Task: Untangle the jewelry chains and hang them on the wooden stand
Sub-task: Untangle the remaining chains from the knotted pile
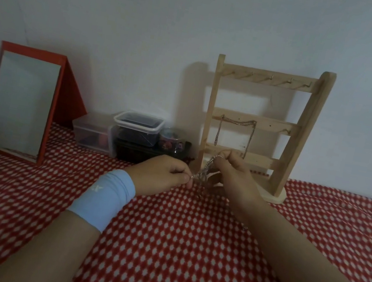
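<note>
— So, how do the hands hold it?

— Both pinch the same tangled chain (207, 169). The left hand (164, 174), low in the centre of the frame, nips one end between thumb and fingertip. The right hand (235, 176), a little higher and to the right, has its fingers closed on the upper part. The silver links run as a bunched strand between the two hands, lifted just above the red patterned cloth (186, 251).

— And where is the wooden stand (305, 126)?

— Just behind the right hand, at centre right, with its back to the pale wall.

— How far is the work, in your opinion?

— One part is done, I think. A hung chain (237, 122) is draped between two hooks of the middle bar, with both ends falling down. The hooks of the top bar are bare, and so is the right hook of the middle bar. The bunch in the hands is not yet free and not yet hung. Whether it is one chain or several I cannot tell, because the links are too small.

— What else is around?

— A red-framed mirror (22, 103) leans at the left, and some plastic boxes (138, 125) stand between it and the stand. A blue wristband (106, 199) sits on the left wrist.
</note>
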Motion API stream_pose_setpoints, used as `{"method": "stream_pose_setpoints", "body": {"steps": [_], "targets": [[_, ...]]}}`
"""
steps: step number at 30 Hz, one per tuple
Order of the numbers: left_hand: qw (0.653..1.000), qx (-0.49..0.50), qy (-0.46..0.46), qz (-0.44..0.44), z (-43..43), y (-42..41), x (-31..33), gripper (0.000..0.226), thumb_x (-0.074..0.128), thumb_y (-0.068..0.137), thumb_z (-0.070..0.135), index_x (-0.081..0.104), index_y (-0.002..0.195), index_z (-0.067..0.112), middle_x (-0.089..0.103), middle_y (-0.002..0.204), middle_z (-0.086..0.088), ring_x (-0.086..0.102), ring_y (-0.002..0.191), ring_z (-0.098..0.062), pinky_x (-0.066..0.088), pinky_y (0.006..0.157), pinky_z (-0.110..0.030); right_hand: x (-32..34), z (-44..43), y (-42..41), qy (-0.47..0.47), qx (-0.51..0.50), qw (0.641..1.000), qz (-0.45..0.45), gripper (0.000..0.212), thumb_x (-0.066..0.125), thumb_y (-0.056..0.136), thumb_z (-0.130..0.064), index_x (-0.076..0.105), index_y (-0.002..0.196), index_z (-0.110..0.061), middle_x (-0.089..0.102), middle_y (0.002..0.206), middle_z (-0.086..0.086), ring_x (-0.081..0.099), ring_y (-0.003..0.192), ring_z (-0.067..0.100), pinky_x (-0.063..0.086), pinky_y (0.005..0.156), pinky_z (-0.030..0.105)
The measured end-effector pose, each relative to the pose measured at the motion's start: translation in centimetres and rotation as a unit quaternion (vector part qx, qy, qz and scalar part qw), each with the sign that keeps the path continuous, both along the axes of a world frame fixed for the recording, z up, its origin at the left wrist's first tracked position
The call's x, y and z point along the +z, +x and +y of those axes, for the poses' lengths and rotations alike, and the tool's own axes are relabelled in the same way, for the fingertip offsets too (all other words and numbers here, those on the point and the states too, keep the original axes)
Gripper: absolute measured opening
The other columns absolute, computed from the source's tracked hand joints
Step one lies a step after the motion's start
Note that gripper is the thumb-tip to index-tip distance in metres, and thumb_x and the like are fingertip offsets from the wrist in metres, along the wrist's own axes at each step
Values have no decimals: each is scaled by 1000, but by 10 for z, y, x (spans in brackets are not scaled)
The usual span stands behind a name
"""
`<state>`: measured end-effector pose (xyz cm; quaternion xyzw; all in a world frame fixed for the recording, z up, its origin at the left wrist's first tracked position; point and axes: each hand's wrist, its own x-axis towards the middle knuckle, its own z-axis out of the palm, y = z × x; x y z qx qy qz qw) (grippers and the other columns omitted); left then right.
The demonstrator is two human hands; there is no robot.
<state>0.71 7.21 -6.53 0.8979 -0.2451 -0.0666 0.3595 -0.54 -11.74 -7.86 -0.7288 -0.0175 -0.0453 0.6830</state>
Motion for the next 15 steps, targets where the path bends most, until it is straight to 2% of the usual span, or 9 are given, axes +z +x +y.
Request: {"method": "stream_pose_setpoints", "body": {"steps": [2, 4, 6, 7, 9, 11, 13, 15], "targets": [[1000, 6, -10, 17, 0, 0, -1, 28, 51, 100, 20, 70, 81, 25, 71, 82, 13, 63, 78, 4, 49, 82, -17, -1, 0, 1, -8, -1, 1000, 11, 22, 54, 102, -17, 58, 81, -15, 67, 69, -2, 62, 64, 17, 54, 62, 34], [995, 15, -74, 61, 0, 1, -5, 35, 48, 100, 15, 69, 74, 22, 72, 83, 2, 66, 83, -11, 52, 91, -33, -1, 0, 3, 15, 14, 999, 41, 26, 53, 103, -20, 58, 79, -13, 63, 69, 1, 58, 62, 16, 51, 61, 31], [980, 24, -158, 121, -3, 2, -9, 40, 45, 101, 9, 67, 69, 17, 65, 69, -4, 63, 68, -18, 55, 86, -42, 1, 0, 2, 60, 39, 995, 76, 26, 50, 105, -22, 55, 82, -11, 57, 70, 3, 54, 61, 15, 48, 60, 30], [975, 25, -172, 139, -4, 1, -11, 38, 43, 101, 8, 65, 70, 13, 57, 62, -3, 56, 59, -16, 56, 75, -39, 2, 0, 1, 62, 47, 993, 87, 27, 48, 106, -25, 55, 84, -10, 56, 71, 4, 53, 61, 16, 47, 61, 31], [976, 28, -160, 144, -9, -3, -10, 31, 42, 103, 14, 60, 77, 11, 46, 54, 3, 43, 48, -10, 45, 52, -25, 3, 1, -1, 35, 51, 993, 96, 31, 49, 106, -31, 60, 86, -10, 58, 74, 6, 54, 64, 18, 46, 65, 33], [986, 30, -126, 106, -12, -6, -9, 25, 47, 102, 25, 60, 85, 14, 49, 51, 14, 44, 44, -3, 38, 48, -16, 4, 2, -2, 12, 53, 993, 106, 36, 54, 104, -39, 68, 95, -7, 63, 79, 8, 57, 67, 20, 47, 67, 34], [993, 25, -106, 37, -12, -5, -10, 17, 58, 97, 28, 69, 94, 16, 65, 65, 18, 59, 57, 6, 45, 61, -13, 6, 2, -3, 6, 56, 992, 110, 41, 57, 101, -43, 72, 99, -5, 67, 79, 8, 60, 65, 19, 49, 65, 32], [992, 37, -122, -12, -11, -3, -13, 11, 67, 91, 25, 76, 96, 21, 74, 85, 14, 68, 80, 3, 51, 82, -17, 8, 1, -2, 11, 44, 993, 110, 39, 64, 97, -43, 73, 96, -6, 68, 76, 8, 62, 63, 19, 51, 62, 31]]}}
